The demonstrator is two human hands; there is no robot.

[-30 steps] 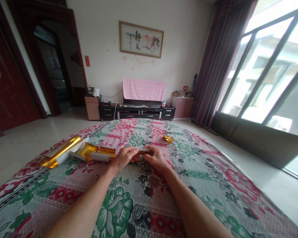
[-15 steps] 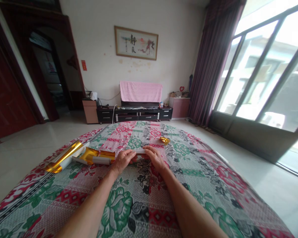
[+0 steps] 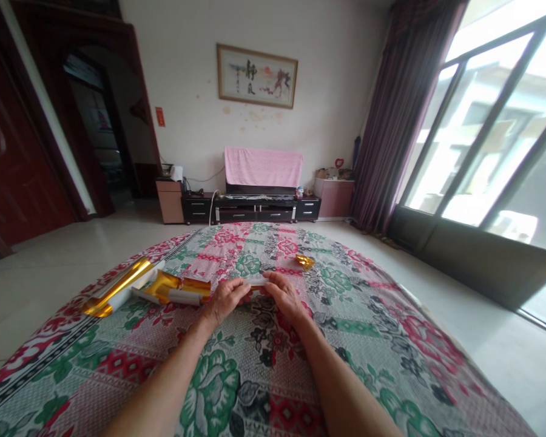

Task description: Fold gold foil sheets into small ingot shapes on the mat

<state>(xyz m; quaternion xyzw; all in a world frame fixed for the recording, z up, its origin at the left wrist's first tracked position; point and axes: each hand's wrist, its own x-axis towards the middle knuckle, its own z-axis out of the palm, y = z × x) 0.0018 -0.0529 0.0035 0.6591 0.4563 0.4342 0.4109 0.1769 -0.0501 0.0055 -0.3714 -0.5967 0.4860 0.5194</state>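
My left hand [image 3: 227,299] and my right hand [image 3: 283,295] face each other just above the table, closed on the two ends of a narrow strip of folded paper [image 3: 256,281]. Its upper side looks white, with a thin golden edge below; the ends are hidden under my fingers. Left of my left hand lie curled sheets of gold foil paper [image 3: 188,290] with white backs, and farther left a rolled gold sheet [image 3: 127,284]. A small crumpled or folded gold foil piece [image 3: 304,261] lies beyond my right hand.
A flowered cloth [image 3: 255,340] in red, green and grey covers the round table. Across the room stands a low black cabinet [image 3: 237,215] with a pink cloth [image 3: 264,166] hanging above it. Large windows [image 3: 486,139] and a purple curtain [image 3: 391,115] are at the right.
The view has turned slightly to the left. Both hands keep hold of the paper strip in almost the same place; the gold sheets have not moved.
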